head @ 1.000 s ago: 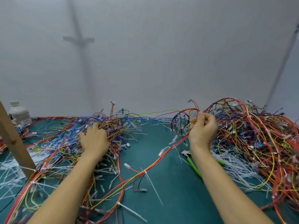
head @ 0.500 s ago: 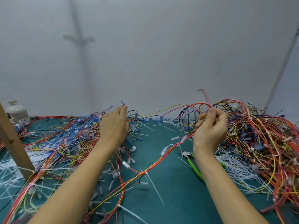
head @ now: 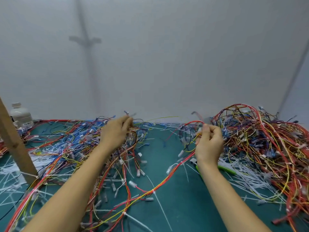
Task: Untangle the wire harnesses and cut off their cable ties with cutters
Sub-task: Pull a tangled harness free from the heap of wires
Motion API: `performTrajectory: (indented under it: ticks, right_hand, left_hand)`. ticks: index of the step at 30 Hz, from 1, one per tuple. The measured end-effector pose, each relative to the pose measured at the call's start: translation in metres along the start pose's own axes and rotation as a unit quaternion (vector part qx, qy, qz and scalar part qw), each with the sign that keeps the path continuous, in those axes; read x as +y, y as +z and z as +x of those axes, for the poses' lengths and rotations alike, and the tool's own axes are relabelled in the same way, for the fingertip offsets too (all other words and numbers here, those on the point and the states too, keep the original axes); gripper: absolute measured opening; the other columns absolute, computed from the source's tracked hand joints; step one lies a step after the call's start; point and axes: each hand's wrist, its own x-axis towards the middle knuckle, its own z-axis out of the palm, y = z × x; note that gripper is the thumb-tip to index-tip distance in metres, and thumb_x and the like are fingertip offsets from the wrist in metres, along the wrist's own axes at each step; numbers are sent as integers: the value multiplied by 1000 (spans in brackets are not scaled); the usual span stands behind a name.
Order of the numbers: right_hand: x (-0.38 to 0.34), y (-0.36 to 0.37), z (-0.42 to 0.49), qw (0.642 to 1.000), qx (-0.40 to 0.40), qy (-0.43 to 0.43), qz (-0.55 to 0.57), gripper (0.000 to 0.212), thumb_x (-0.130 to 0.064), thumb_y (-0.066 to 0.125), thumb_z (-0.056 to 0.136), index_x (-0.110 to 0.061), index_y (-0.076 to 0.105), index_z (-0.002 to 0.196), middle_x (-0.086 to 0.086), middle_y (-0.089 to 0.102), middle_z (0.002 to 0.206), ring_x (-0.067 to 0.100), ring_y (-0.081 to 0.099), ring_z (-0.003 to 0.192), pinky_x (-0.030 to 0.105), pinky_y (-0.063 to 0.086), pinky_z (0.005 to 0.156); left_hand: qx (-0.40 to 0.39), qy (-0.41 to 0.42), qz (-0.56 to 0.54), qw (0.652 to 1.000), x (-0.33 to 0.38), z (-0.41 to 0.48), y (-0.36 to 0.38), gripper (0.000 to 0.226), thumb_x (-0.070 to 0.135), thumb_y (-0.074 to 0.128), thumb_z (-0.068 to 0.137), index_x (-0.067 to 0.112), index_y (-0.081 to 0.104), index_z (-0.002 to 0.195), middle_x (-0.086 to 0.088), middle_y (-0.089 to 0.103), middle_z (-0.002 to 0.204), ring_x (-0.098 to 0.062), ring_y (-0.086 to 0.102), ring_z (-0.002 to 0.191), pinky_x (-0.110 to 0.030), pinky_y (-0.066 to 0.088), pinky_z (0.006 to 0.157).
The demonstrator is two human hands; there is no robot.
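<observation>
A: What was on the bench at that moment?

B: A teal-green mat (head: pixel 180 211) covered the tabletop. Two heaps of thin wire sat on it. At the right was a tall tangled mound of red, yellow and blue wires (head: pixel 267 139), and at the left a flatter spread of the same colours (head: pixel 66 144). Loose white plastic cable-tie offcuts (head: pixel 242 178) littered the mat around both.

A: And the piece being worked?

B: A long red-and-yellow wire harness (head: pixel 167 181) ran slantwise over the mat from the near left up to the right hand (head: pixel 209 143). That hand pinched its upper end between curled fingers and thumb, just beside the tall mound.

A: What had changed?

B: The left hand (head: pixel 115 133). A second before, it had been pressed down on the flatter spread. Now it was raised above it, with fingertips and thumb nipped on a few thin strands that hung from it. The right hand had hardly shifted.

A: What did that mean for the task?

B: I judged it was still the untangling stage. The left hand seemed to be drawing strands clear to free the harness, and no cutting had begun. The green-handled cutters (head: pixel 225 169) lay untouched on the mat, partly hidden behind the right forearm. One hand would have had to let go to take them up.

A: Were any ties left?

B: A small white cable tie (head: pixel 153 191) bound the harness about midway along. Another sat nearer the front edge.
</observation>
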Motion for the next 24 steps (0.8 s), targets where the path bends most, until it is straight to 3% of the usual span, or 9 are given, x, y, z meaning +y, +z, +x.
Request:
performTrajectory:
  ticks: [4, 7, 9, 11, 15, 17, 19, 22, 24]
  right_hand:
    - [11, -3, 0, 999, 7, 32, -41, 20, -27, 49, 102, -13, 54, 89, 10, 65, 76, 37, 63, 73, 43, 48, 66]
    - [10, -7, 1, 996, 68, 55, -4, 19, -28, 46, 103, -16, 51, 90, 9, 64, 76, 34, 61, 67, 50, 51, 67]
    - [5, -7, 2, 993, 103, 50, 23, 19, -27, 44, 104, -14, 50, 92, -1, 60, 72, 28, 56, 60, 49, 49, 63]
    - [1, -6, 4, 988, 133, 53, 49, 17, -24, 43, 104, -13, 49, 93, -4, 58, 72, 24, 53, 56, 47, 47, 61]
    - [-1, -5, 7, 984, 153, 60, 67, 16, -22, 43, 104, -12, 50, 95, -3, 59, 74, 26, 55, 63, 45, 48, 64]
    - [1, -6, 6, 987, 144, 47, 53, 15, -22, 44, 104, -13, 51, 94, 1, 62, 75, 25, 54, 59, 43, 47, 62]
    - [3, -6, 4, 990, 125, 41, 44, 16, -23, 44, 104, -13, 51, 93, 7, 65, 78, 24, 54, 55, 41, 47, 60]
    - [5, -7, 2, 994, 96, 33, 32, 17, -25, 44, 104, -16, 51, 91, 5, 63, 77, 29, 57, 58, 42, 48, 60]
    - [3, -7, 1, 996, 86, 23, 28, 18, -25, 44, 104, -22, 49, 87, 5, 62, 77, 31, 57, 61, 43, 48, 60]
  left_hand:
    - [145, -104, 9, 984, 2, 3, -2, 32, 33, 29, 106, 19, 57, 100, -4, 63, 82, -29, 57, 75, -38, 42, 63]
    - [193, -134, 21, 972, -4, 3, -6, 34, 40, 28, 106, 19, 55, 105, -6, 62, 79, -28, 52, 70, -35, 35, 62]
    - [188, -114, 82, 972, -9, -1, -9, 39, 53, 32, 102, 22, 56, 101, -7, 63, 73, -30, 56, 66, -33, 34, 60]
    - [182, -91, 137, 969, -15, -6, -8, 38, 52, 42, 100, 21, 62, 92, -12, 67, 72, -32, 58, 65, -30, 30, 55]
    - [133, -216, 149, 956, -26, -3, -11, 37, 44, 42, 102, 18, 69, 100, -20, 69, 94, -40, 64, 89, -36, 33, 65]
    - [110, -221, 198, 949, -28, -1, -14, 28, 32, 45, 102, 14, 66, 106, -20, 68, 99, -38, 63, 94, -38, 32, 71]
    - [101, -152, 286, 941, -29, -2, -17, 27, 10, 54, 94, 12, 58, 120, -19, 62, 113, -36, 58, 104, -41, 35, 82]
    - [85, 97, 366, 922, -23, 0, -14, 87, -10, 56, 72, 19, 33, 152, -19, 39, 150, -37, 41, 133, -53, 33, 103]
    - [-1, 247, 410, 878, -12, 2, -8, 89, -7, 54, 75, 29, 29, 152, -8, 34, 156, -30, 40, 138, -52, 25, 113]
